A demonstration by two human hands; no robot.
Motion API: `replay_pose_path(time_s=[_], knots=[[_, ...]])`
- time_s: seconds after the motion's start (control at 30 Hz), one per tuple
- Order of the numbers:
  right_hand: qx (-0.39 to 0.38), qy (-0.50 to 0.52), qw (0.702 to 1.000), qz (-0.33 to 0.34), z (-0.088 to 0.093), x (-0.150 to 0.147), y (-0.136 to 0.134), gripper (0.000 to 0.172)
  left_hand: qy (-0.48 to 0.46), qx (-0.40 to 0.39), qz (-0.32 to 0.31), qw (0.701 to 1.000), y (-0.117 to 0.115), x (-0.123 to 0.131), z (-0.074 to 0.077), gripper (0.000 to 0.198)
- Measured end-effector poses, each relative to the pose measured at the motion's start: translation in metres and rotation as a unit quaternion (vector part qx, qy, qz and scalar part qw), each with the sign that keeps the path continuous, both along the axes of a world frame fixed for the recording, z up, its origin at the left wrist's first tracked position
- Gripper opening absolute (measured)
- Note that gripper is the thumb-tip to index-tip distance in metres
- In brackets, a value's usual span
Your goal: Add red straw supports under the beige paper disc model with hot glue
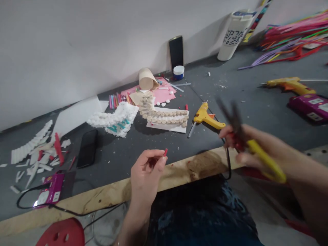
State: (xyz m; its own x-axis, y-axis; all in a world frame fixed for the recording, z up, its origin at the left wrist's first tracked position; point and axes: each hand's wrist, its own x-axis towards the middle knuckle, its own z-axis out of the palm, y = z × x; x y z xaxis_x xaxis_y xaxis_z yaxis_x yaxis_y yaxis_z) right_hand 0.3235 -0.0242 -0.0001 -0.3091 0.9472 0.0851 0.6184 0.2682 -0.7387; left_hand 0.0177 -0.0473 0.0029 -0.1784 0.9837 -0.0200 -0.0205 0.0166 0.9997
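Note:
My left hand (148,168) is closed in a pinch on a small red piece (165,152), held just above the table's wooden front edge (179,172). My right hand (246,147) grips a pair of scissors (252,145) with yellow and red handles; the dark blades are apart and point up and left. The right hand is blurred by motion. A yellow glue gun (207,117) lies on the table just beyond the scissors. Two letter-shaped craft pieces, one white (115,119) and one covered in beige discs (161,115), lie further back.
A black phone (87,147) lies flat at the left, beside white and red paper scraps (38,153). A purple box (50,191) with a black cable sits front left. Another glue gun (290,84), a purple box (311,106), coloured strips (294,37), a white cup (234,34) and a red stool (63,234) surround me.

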Motion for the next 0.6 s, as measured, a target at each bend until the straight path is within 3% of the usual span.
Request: replay_pose_path(time_s=[0.07, 0.2, 0.4, 0.6], knots=[[-0.041, 0.031, 0.994, 0.093, 0.008, -0.034, -0.010, 0.060, -0.052, -0.019, -0.029, 0.998, -0.001, -0.001, 0.000, 0.006], [-0.010, -0.055, 0.991, 0.118, 0.008, -0.071, -0.010, 0.067, -0.152, -0.045, -0.051, 0.986, -0.005, -0.002, 0.000, 0.012], [0.059, -0.088, 0.985, 0.138, 0.005, -0.080, -0.012, 0.065, -0.202, -0.073, -0.074, 0.974, -0.010, -0.002, 0.004, 0.016], [0.063, -0.069, 0.982, 0.162, 0.011, -0.084, -0.014, 0.061, -0.212, -0.085, -0.101, 0.968, -0.009, -0.003, 0.007, 0.016]])
